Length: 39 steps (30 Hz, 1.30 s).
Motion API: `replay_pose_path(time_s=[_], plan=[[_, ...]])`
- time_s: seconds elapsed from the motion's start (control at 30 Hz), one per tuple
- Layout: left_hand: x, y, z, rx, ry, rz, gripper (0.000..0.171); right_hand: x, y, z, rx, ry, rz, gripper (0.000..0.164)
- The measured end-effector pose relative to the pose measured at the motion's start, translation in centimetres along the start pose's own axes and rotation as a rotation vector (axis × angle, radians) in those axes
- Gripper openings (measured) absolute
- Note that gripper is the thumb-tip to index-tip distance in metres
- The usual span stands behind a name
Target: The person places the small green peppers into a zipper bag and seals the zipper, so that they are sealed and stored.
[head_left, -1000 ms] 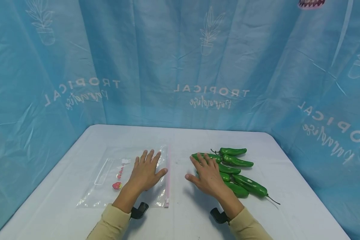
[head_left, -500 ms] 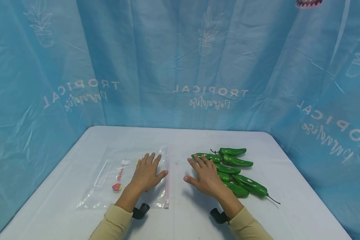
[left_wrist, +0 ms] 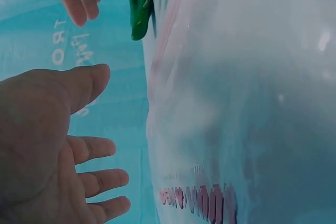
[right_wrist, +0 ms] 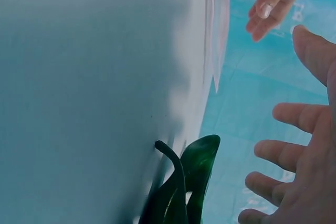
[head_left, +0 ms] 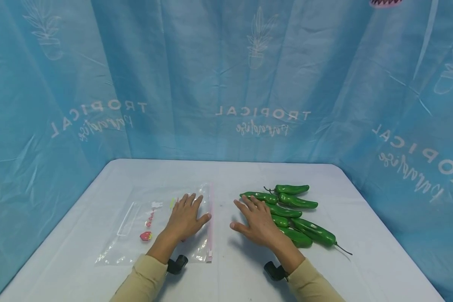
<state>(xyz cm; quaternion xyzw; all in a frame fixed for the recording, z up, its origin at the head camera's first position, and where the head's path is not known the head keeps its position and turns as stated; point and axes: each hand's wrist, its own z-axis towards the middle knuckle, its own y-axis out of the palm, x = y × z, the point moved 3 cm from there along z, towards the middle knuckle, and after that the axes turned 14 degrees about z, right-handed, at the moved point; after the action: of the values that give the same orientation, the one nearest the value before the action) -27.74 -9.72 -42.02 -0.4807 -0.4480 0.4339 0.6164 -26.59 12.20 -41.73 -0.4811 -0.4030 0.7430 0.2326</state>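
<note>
Flat on a white-covered table [head_left: 226,272], a clear rectangular plastic bag [head_left: 136,222] with a strawberry print lies left of several glossy, long green peppers [head_left: 297,201], its pink edge facing them, apparently for easy reach. A person's bare left hand [head_left: 185,218] hovers over the bag, the right hand [head_left: 259,222] by the peppers, fingers spread apart, gripping nothing. Blue lettered curtain [head_left: 188,138] hangs behind.
</note>
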Motion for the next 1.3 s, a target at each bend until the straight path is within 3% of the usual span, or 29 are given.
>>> replay_pose_path(time_s=[0.5,1.3], plan=[[0.3,0.8,1.0,-0.035,0.007,-0.033,0.066,0.2,0.8,0.3,-0.027,-0.016,0.016,0.068],[0.3,2.1,2.3,-0.053,0.01,-0.002,0.066,0.0,1.7,0.8,-0.08,-0.058,0.001,0.067]])
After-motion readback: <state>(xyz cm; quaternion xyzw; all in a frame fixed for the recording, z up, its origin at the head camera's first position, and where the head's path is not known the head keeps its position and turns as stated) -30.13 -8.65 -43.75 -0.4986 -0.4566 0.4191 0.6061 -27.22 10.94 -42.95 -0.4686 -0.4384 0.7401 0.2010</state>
